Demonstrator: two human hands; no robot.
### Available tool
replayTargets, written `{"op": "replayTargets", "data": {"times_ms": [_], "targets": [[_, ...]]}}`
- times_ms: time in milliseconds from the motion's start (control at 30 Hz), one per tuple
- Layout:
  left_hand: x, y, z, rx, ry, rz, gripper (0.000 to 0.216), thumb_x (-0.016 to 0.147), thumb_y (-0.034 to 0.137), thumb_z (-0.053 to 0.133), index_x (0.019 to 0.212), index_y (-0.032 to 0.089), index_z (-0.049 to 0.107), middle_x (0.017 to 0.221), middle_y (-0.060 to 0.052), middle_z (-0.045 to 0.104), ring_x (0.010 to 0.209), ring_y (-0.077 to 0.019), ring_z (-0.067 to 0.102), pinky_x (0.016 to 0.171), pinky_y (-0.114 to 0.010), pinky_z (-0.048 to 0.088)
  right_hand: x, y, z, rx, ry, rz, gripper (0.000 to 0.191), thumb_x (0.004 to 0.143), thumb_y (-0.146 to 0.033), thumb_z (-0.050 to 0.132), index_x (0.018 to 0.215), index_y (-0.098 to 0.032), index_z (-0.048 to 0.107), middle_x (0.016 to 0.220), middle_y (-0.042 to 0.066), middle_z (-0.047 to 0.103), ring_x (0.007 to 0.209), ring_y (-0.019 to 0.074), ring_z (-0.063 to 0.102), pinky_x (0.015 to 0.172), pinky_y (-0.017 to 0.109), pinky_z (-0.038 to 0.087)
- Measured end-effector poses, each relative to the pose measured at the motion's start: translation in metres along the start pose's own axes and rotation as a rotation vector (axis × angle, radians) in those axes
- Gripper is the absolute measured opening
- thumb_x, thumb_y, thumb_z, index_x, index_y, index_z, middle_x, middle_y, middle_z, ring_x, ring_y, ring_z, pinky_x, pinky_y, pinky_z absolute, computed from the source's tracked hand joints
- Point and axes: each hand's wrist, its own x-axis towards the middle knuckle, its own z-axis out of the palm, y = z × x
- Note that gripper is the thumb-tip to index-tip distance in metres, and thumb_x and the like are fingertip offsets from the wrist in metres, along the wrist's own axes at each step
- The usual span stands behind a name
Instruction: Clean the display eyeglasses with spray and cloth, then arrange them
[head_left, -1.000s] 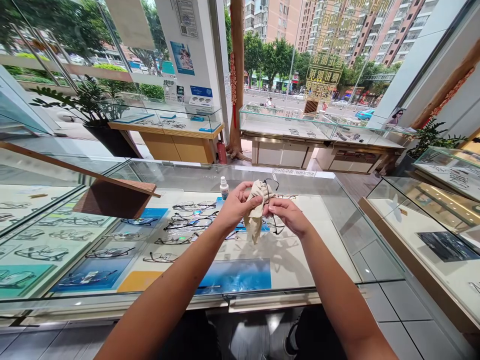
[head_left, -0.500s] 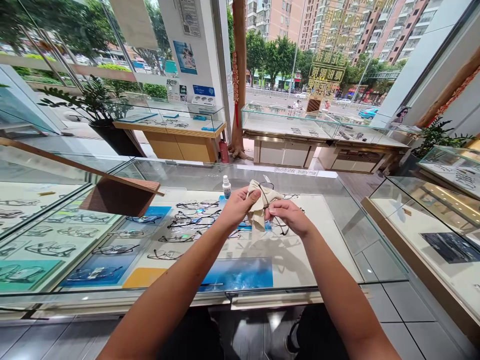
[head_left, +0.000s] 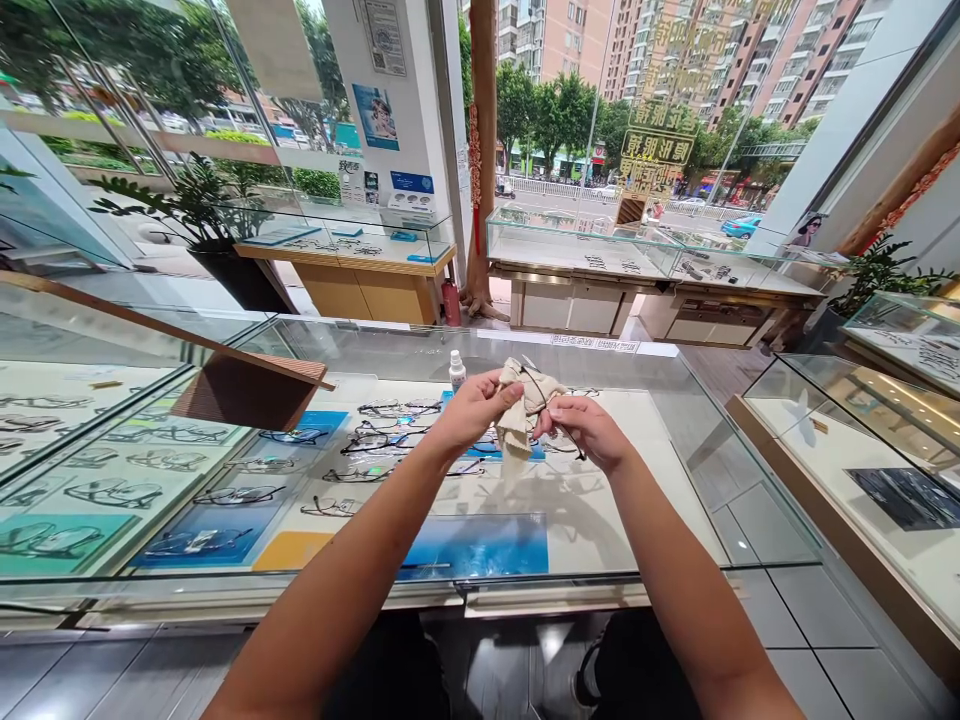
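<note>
Above the glass display case, my left hand [head_left: 484,405] is closed on a beige cleaning cloth [head_left: 514,432], its thumb pressing the fabric. A dark-framed pair of eyeglasses [head_left: 537,382] lies against the cloth, partly wrapped by it, with a small pale tag near its top. The fingers of my right hand [head_left: 585,428] pinch the eyeglasses at the right, and a thin temple arm sticks out below them. How far the cloth covers the lenses is hidden by the fingers. A small white bottle [head_left: 457,370] stands upright just left of my left hand.
The glass display case [head_left: 637,480] under my hands holds rows of eyeglasses [head_left: 367,440]. A brown wooden stand [head_left: 251,390] sits on its left part. Another glass case [head_left: 862,460] is at the right. Potted plants [head_left: 232,260] and more cases stand by the windows.
The eyeglasses have turned and lie flatter against the cloth, and the cloth is more bunched around them. Both hands keep their hold. The whole view has shifted slightly.
</note>
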Motion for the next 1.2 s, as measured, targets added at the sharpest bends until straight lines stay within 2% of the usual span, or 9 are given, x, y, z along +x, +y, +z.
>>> {"op": "replayTargets", "data": {"times_ms": [100, 300, 433, 533, 633, 733, 900, 1067, 1200], "targets": [[0.0, -0.003, 0.005, -0.043, -0.006, 0.012, 0.048, 0.076, 0.044, 0.091, 0.104, 0.016, 0.064, 0.076, -0.003, 0.073, 0.062, -0.0157, 0.066, 0.059, -0.024, 0.051, 0.0, -0.001, 0.001, 0.015, 0.003, 0.013, 0.025, 0.088, -0.04, 0.074, 0.079, -0.017, 0.079, 0.08, 0.007, 0.073, 0.076, 0.0179, 0.054, 0.076, 0.032, 0.041], [-0.002, -0.004, 0.011, -0.02, 0.144, 0.015, 0.048, 0.087, 0.061, 0.076, 0.087, 0.015, 0.064, 0.062, -0.001, 0.066, 0.048, -0.0137, 0.058, 0.049, -0.025, 0.045, 0.001, 0.0, 0.002, -0.06, -0.024, 0.014, 0.026, 0.088, -0.041, 0.075, 0.08, -0.017, 0.08, 0.083, 0.007, 0.074, 0.074, 0.0166, 0.052, 0.075, 0.032, 0.04], [-0.001, 0.0, 0.003, -0.011, 0.044, -0.021, 0.047, 0.081, 0.056, 0.084, 0.092, 0.013, 0.066, 0.073, -0.004, 0.071, 0.059, -0.0145, 0.063, 0.057, -0.025, 0.048, 0.0, 0.0, 0.0, -0.032, 0.033, 0.002, 0.027, 0.09, -0.043, 0.074, 0.081, -0.017, 0.08, 0.084, 0.007, 0.075, 0.077, 0.0178, 0.055, 0.078, 0.032, 0.042], [-0.001, -0.004, 0.006, -0.036, 0.045, -0.037, 0.048, 0.076, 0.048, 0.09, 0.1, 0.017, 0.063, 0.068, 0.0, 0.07, 0.053, -0.0139, 0.062, 0.053, -0.024, 0.047, 0.001, 0.002, 0.003, -0.05, -0.003, 0.013, 0.028, 0.09, -0.044, 0.074, 0.082, -0.017, 0.08, 0.081, 0.006, 0.073, 0.074, 0.0168, 0.052, 0.075, 0.032, 0.041], [-0.001, -0.007, 0.009, -0.036, 0.134, -0.029, 0.044, 0.084, 0.056, 0.081, 0.09, 0.018, 0.061, 0.059, 0.001, 0.065, 0.045, -0.0136, 0.058, 0.046, -0.024, 0.043, 0.002, 0.003, 0.006, -0.078, -0.045, 0.024, 0.029, 0.09, -0.044, 0.074, 0.08, -0.017, 0.079, 0.08, 0.005, 0.071, 0.071, 0.0157, 0.05, 0.073, 0.031, 0.04], [-0.001, -0.001, 0.006, -0.019, 0.118, -0.04, 0.048, 0.089, 0.063, 0.072, 0.087, 0.016, 0.063, 0.061, -0.001, 0.066, 0.048, -0.0148, 0.06, 0.048, -0.025, 0.045, 0.001, 0.0, 0.006, -0.057, -0.024, 0.022, 0.029, 0.09, -0.044, 0.074, 0.08, -0.017, 0.079, 0.083, 0.006, 0.073, 0.073, 0.0164, 0.052, 0.075, 0.032, 0.041], [-0.001, 0.003, 0.008, -0.012, 0.023, -0.014, 0.049, 0.076, 0.05, 0.089, 0.101, 0.016, 0.064, 0.068, -0.001, 0.07, 0.054, -0.0148, 0.063, 0.052, -0.024, 0.045, 0.0, -0.002, 0.005, 0.002, 0.042, 0.001, 0.029, 0.09, -0.045, 0.074, 0.08, -0.018, 0.078, 0.082, 0.006, 0.073, 0.076, 0.0184, 0.054, 0.077, 0.033, 0.042], [-0.002, -0.001, 0.015, 0.042, 0.247, 0.052, 0.047, 0.085, 0.061, 0.078, 0.085, 0.017, 0.062, 0.06, 0.001, 0.064, 0.047, -0.0125, 0.056, 0.048, -0.024, 0.041, 0.003, 0.002, 0.01, -0.053, -0.034, 0.018, 0.031, 0.089, -0.047, 0.075, 0.081, -0.018, 0.08, 0.083, 0.006, 0.072, 0.074, 0.0169, 0.052, 0.075, 0.032, 0.041], [-0.001, 0.006, 0.005, 0.068, 0.14, 0.005, 0.05, 0.086, 0.064, 0.075, 0.085, 0.015, 0.065, 0.063, -0.001, 0.066, 0.051, -0.0128, 0.057, 0.05, -0.024, 0.043, 0.002, 0.002, 0.007, -0.037, 0.026, -0.004, 0.031, 0.09, -0.047, 0.074, 0.082, -0.018, 0.079, 0.086, 0.007, 0.074, 0.077, 0.018, 0.055, 0.078, 0.033, 0.042]]}}
